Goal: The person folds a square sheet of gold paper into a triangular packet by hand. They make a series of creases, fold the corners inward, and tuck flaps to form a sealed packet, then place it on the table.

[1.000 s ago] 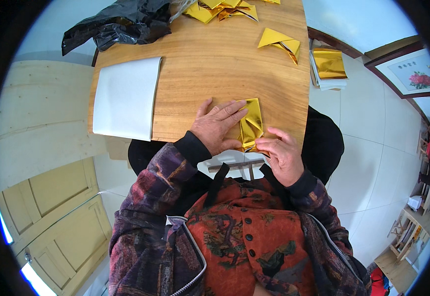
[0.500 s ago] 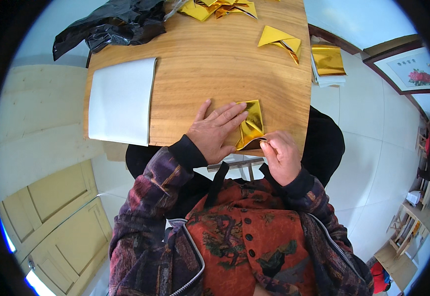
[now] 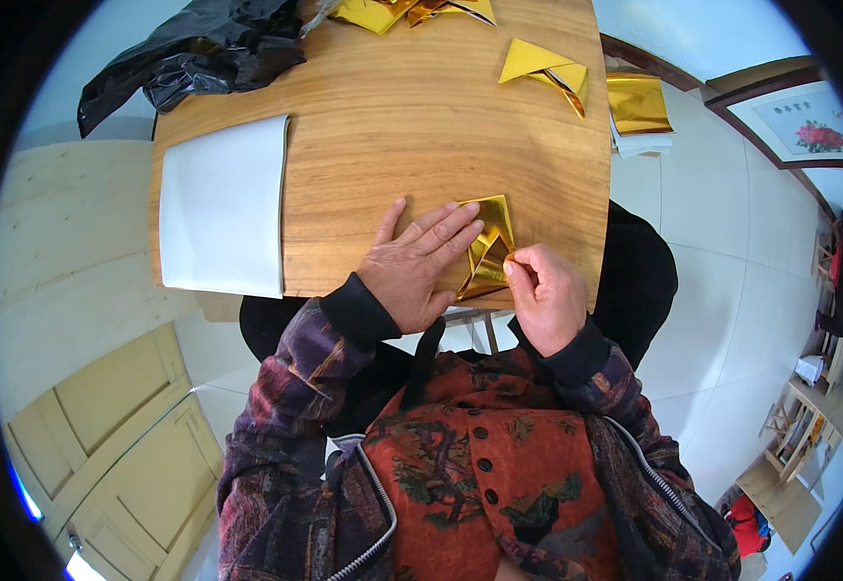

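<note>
A partly folded sheet of shiny gold foil paper (image 3: 499, 225) lies at the near edge of the wooden table. My left hand (image 3: 414, 263) rests flat with fingers spread, its fingertips pressing on the sheet's left side. Thumb and forefinger of my right hand (image 3: 547, 295) pinch a folded corner of the same paper and hold it over toward the middle. Part of the sheet is hidden under the left fingers.
A white stack of paper (image 3: 223, 208) lies on the table's left (image 3: 383, 116), with a black plastic bag (image 3: 218, 58) behind it. Folded gold pieces (image 3: 547, 73) sit at the far side. Beyond the right edge is more gold paper (image 3: 637, 104) on a white stack.
My right hand has moved slightly up and left, bringing the pinched lower corner of the gold paper over onto the sheet. My left hand stays pressed on it.
</note>
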### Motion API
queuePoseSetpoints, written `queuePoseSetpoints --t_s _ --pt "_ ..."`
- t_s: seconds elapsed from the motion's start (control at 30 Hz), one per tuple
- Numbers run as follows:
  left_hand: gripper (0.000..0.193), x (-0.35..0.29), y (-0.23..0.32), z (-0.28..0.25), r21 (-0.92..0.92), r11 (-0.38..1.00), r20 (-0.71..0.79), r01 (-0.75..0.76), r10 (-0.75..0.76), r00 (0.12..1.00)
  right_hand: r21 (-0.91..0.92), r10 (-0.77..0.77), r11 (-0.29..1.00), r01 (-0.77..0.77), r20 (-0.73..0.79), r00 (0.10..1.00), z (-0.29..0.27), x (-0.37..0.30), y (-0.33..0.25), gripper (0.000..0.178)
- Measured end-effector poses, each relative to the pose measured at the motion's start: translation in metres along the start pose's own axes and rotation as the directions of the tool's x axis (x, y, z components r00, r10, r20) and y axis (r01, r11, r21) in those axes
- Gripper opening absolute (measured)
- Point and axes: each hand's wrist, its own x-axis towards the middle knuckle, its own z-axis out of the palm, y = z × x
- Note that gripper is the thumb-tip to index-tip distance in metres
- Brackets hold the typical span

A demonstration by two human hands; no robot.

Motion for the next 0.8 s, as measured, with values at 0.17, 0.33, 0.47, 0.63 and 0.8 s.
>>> queuePoseSetpoints --t_s 0.17,0.33,0.47,0.63,0.8 --pt "0.083 -0.001 -0.003 0.002 0.007 1.000 -0.015 -0.016 0.016 1.000 0.007 -0.036 0.999 0.036 -0.034 0.999 0.002 0.000 0.000 0.008" --pt "0.074 0.001 -0.005 0.009 -0.030 0.999 -0.097 0.011 -0.014 0.995 0.011 -0.044 0.999 0.045 -0.057 0.997 0.003 -0.002 -0.002 0.008" --pt "0.073 0.002 0.000 0.013 -0.106 0.994 -0.165 0.036 -0.053 0.985 -0.018 -0.060 0.998 0.059 -0.063 0.996 0.003 -0.001 -0.001 0.008" --pt "0.075 0.002 0.001 0.010 -0.090 0.995 -0.156 0.036 -0.050 0.986 -0.044 -0.067 0.997 0.065 -0.053 0.996 0.003 0.000 -0.001 0.009" --pt "0.079 0.002 -0.002 0.007 -0.088 0.996 -0.111 0.023 -0.033 0.993 -0.094 -0.083 0.992 0.079 -0.034 0.996 0.003 0.003 -0.001 0.009"
